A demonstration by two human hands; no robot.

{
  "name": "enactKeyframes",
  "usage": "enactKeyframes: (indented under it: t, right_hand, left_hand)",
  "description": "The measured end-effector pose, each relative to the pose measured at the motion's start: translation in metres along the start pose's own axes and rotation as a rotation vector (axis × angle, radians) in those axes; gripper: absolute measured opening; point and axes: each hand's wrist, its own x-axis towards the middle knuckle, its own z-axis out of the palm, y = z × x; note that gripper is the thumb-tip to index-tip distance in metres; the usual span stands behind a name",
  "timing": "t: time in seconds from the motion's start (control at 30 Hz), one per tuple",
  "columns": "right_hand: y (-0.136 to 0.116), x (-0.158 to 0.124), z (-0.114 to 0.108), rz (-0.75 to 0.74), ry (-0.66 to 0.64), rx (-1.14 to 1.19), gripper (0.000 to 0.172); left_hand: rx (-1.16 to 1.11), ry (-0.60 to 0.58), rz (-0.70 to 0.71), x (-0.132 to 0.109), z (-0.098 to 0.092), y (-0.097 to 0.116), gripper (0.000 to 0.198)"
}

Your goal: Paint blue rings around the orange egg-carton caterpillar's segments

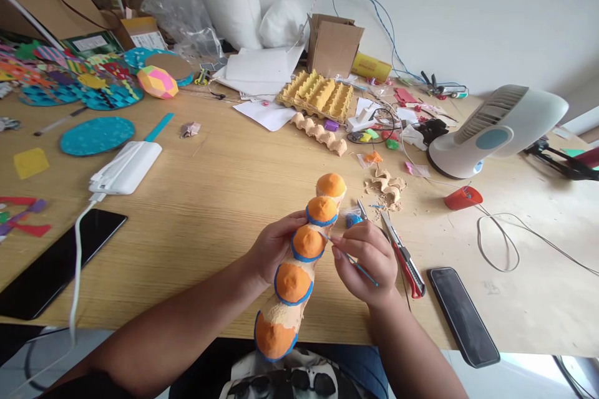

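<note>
Orange-domed carton strip in left hand, brush in right hand

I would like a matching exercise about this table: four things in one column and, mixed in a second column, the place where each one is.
1. painted carton strip
2. thin brush
3. red utility knife
4. white power bank

A. in the right hand
B. on the table, far to the left
C. in the left hand
D. on the table, just beside the right hand

Pairs: 1-C, 2-A, 3-D, 4-B.
</note>
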Motion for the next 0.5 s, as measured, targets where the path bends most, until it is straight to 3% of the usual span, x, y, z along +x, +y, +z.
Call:
enactKeyframes:
  t: [0.2,0.4,0.5]
  right_hand:
    - [0.000,0.000,-0.001,-0.060,-0.058,0.014,0.035]
    - [0.004,0.000,-0.002,0.247,0.068,0.174,0.022]
    - [0.008,0.000,-0.001,0.364,0.060,0.251,0.012]
  left_hand:
    - [-0.006,0.006,-0.020,0.000,0.004,0.002,0.009]
    - [0.068,0.031,-0.024,0.001,-0.008,-0.001,0.014]
    - [0.086,0.043,-0.021,0.002,-0.010,-0.002,0.013]
